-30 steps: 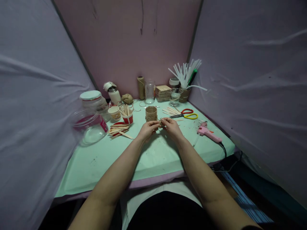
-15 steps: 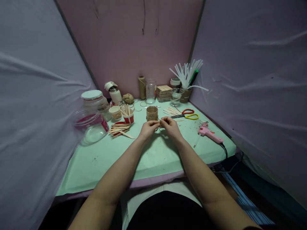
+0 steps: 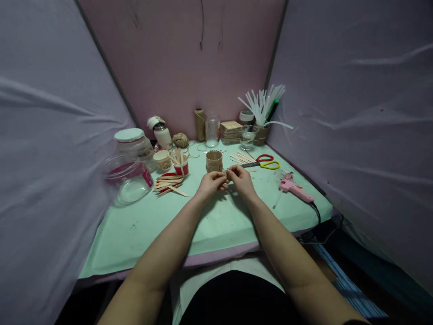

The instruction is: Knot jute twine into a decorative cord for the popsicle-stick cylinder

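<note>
Head view: the left hand (image 3: 212,183) and the right hand (image 3: 241,178) are meeting over the middle of the worktop (image 3: 135,230), thumbs and forefingers almost touching.
Small tan piece (image 3: 226,175): it is sitting between the two sets of fingertips, just in front of the container and to its right; the fingers are hiding most of it, so its shape is hard to tell, though it is looking like twine.
Left hand: it is pinching the piece from its side, and its lower fingers are now showing underneath, where half a second ago a tan loop seemed to be hanging.
Right hand: it is pinching the other side, barely shifting from its earlier place.
Tan container (image 3: 214,159): it is standing upright behind the left hand, staying where it was; whether the piece is joining it cannot be told.
Meaning of the shift: the fingers are apparently adjusting their hold on the piece, so the work is seemingly remaining at fine shaping between both hands rather than at the container.
Scissors (image 3: 270,165): they are lying on the worktop, red and yellow handles pointing right, with no hand touching them.
Pink glue gun (image 3: 297,192): it is resting on its side farther right, also untouched.
Wooden sticks (image 3: 168,184): they are lying in a loose pile well left of the hands, unchanged.
Ball of twine (image 3: 180,140): it is resting toward the back, left of the container.
</note>
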Demonstrator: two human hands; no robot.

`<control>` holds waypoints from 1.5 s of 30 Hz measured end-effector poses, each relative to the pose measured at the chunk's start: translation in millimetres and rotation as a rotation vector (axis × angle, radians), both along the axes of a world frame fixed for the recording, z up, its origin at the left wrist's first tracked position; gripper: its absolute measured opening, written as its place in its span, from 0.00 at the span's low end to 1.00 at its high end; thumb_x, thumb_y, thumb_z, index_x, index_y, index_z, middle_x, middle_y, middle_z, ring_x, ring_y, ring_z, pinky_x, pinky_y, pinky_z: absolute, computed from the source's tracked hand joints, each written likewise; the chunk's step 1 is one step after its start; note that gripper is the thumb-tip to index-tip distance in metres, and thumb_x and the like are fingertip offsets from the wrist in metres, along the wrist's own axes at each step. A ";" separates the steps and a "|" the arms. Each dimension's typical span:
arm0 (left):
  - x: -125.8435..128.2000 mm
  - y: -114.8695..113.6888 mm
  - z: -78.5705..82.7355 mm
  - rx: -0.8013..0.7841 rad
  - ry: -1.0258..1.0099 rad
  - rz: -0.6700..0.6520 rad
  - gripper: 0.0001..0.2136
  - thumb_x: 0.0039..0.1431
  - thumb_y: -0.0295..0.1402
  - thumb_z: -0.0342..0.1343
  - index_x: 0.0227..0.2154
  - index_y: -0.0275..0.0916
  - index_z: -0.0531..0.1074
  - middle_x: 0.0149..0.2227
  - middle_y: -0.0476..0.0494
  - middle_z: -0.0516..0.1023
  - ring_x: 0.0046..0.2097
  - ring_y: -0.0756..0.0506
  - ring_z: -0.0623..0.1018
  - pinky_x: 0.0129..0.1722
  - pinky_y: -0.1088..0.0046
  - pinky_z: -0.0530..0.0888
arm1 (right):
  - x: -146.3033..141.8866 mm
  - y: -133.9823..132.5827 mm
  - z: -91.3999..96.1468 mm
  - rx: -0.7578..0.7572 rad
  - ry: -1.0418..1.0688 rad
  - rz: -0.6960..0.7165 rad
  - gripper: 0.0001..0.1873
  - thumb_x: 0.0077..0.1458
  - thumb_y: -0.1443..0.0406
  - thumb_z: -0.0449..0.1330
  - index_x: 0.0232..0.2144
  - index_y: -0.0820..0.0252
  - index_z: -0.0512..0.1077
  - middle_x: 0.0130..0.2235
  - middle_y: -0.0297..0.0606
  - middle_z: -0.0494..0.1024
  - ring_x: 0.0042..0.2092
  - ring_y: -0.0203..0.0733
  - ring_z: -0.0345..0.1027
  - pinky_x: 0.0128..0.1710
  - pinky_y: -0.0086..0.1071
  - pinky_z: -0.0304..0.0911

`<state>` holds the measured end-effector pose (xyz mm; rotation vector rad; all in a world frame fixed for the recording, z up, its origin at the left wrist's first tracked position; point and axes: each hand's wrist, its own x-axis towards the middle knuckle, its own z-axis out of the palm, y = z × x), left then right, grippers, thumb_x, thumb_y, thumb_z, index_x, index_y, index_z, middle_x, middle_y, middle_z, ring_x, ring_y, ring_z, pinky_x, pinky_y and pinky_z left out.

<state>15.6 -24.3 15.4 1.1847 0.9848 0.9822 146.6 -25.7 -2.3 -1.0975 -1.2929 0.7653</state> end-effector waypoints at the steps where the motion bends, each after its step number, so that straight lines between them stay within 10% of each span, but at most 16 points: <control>1: 0.2 0.0 -0.1 0.012 0.008 0.014 0.10 0.48 0.32 0.61 0.32 0.32 0.72 0.26 0.44 0.76 0.23 0.53 0.74 0.21 0.80 0.66 | 0.2 0.1 -0.3 0.000 -0.011 -0.011 0.10 0.48 0.58 0.57 0.26 0.58 0.66 0.26 0.32 0.69 0.30 0.36 0.62 0.31 0.30 0.59; 11: 2.6 1.8 -6.0 0.058 0.007 -0.053 0.18 0.49 0.24 0.58 0.44 0.35 0.63 0.27 0.48 0.76 0.23 0.52 0.76 0.21 0.80 0.67 | -1.6 -0.5 0.8 -0.028 0.076 0.007 0.10 0.47 0.58 0.59 0.26 0.58 0.65 0.22 0.30 0.68 0.25 0.35 0.61 0.27 0.30 0.58; 20: 1.5 -1.4 -8.4 0.061 0.158 -0.032 0.11 0.53 0.27 0.55 0.35 0.39 0.57 0.22 0.52 0.74 0.15 0.53 0.71 0.13 0.82 0.57 | -0.7 1.3 -2.5 -0.060 0.084 0.006 0.14 0.41 0.56 0.63 0.25 0.59 0.67 0.24 0.31 0.70 0.27 0.36 0.63 0.29 0.31 0.59; 34: -4.3 0.6 -5.1 0.088 0.296 -0.343 0.17 0.49 0.46 0.57 0.23 0.35 0.64 0.19 0.49 0.73 0.14 0.55 0.64 0.15 0.79 0.56 | -5.3 -2.2 0.5 0.024 0.098 -0.135 0.13 0.42 0.58 0.63 0.25 0.60 0.67 0.25 0.32 0.70 0.29 0.35 0.62 0.30 0.30 0.59; 41: -4.5 0.3 -7.7 0.149 0.352 -0.279 0.17 0.49 0.47 0.57 0.23 0.35 0.68 0.17 0.49 0.71 0.14 0.54 0.63 0.16 0.76 0.59 | -3.2 4.1 -3.5 -0.004 0.192 -0.097 0.14 0.41 0.57 0.64 0.26 0.60 0.67 0.24 0.31 0.69 0.27 0.34 0.61 0.28 0.29 0.58; 45: -5.8 9.3 -12.2 0.295 0.340 0.023 0.16 0.51 0.45 0.55 0.25 0.34 0.74 0.24 0.43 0.75 0.25 0.50 0.72 0.25 0.75 0.66 | -1.9 5.8 -3.8 -0.038 0.269 -0.049 0.14 0.41 0.57 0.64 0.26 0.60 0.67 0.24 0.30 0.69 0.25 0.33 0.61 0.26 0.29 0.58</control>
